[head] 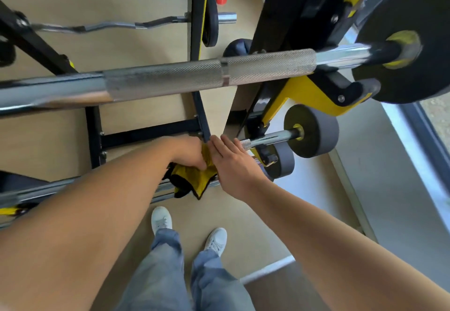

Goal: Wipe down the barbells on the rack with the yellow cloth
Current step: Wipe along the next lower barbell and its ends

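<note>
View from the head camera, looking down. A black-and-yellow steel rack (287, 101) carries several bars on its hooks.

(a) The topmost and nearest is a long chrome barbell with a knurled grip (194, 76). It lies across the whole frame and carries a large black weight plate (428, 11) at its right end.

(b) Below it sits a shorter chrome bar (270, 139) with a grey disc plate (316, 130). Only its right end is exposed, and its knurled tip touches the fingers of the right hand.

(c) Lowest is a smooth chrome bar (46, 191). It runs from the left edge to beneath the forearms, and a second grey plate (283, 164) lies just right of the hands.

(d) On the far side of the rack rests a wavy chrome curl bar (97, 27).

(e) The left hand (188, 151) is clenched around a crumpled yellow cloth with dark edging (194, 180). Its fingers curl into the top of the fabric.

(f) The right hand (233, 162) lies flat and relaxed with straight fingers, touching the cloth's right side and grasping nothing.

The cloth sits between the two hands. Its loose corners hang below the left hand's grip, across the lowest bar. Which bar the gripped part wraps cannot be determined, since the hands hide it.
</note>
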Motion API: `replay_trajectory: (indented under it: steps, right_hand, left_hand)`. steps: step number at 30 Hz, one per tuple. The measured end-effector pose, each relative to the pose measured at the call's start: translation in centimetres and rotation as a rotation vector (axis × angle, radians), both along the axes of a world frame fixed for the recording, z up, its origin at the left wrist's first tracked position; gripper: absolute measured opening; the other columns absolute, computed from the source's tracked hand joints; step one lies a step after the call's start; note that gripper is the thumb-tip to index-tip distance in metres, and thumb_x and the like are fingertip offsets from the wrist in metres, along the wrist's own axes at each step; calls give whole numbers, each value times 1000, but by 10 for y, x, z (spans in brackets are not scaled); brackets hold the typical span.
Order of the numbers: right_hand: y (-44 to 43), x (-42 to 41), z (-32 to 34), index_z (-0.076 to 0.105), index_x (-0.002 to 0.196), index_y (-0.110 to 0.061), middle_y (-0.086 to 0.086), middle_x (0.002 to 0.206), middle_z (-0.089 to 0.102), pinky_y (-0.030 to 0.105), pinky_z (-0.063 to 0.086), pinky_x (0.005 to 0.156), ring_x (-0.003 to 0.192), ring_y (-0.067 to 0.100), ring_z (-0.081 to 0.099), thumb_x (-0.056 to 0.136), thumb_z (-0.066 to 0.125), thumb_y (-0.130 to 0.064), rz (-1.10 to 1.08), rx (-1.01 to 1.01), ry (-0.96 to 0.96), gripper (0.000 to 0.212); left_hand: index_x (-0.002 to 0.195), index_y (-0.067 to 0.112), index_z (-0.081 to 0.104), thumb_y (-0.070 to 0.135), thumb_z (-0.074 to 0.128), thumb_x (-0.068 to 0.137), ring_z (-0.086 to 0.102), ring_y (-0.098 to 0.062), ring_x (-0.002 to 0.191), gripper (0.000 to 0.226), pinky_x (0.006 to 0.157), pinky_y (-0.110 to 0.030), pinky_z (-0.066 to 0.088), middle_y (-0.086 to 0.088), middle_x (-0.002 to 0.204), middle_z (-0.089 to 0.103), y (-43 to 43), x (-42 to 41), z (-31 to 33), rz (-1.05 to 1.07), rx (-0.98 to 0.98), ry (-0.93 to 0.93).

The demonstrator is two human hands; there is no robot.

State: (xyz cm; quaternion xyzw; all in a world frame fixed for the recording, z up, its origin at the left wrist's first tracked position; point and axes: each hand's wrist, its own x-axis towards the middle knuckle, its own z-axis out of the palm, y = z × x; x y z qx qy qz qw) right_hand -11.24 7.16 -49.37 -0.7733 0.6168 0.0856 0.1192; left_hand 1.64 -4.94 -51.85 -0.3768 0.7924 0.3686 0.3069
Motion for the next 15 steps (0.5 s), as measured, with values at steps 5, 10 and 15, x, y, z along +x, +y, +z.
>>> replay_trajectory:
  steps: [5,10,15]
  right_hand:
    - [-10,17,-2,30,154,-9,10,160,29,45,15,121,148,31,21,92,63,-21,-27,-4,17,72]
    - [-29,34,-1,41,146,-7,12,151,41,39,22,119,142,27,33,97,57,-13,-18,37,-5,52]
    - [-38,61,15,52,131,-9,7,131,55,33,30,112,124,23,47,94,55,-3,27,50,1,37]
  left_hand:
    - [97,21,63,46,58,81,62,-19,74,30,65,-34,51,1,84,65,15,12,-7,39,-259,123]
    - [102,25,55,55,56,89,65,-20,78,32,60,-32,40,6,90,65,46,35,-5,184,-615,260]
    - [104,20,50,37,48,96,65,-24,82,19,60,-33,40,1,98,65,51,68,-2,194,-707,184]
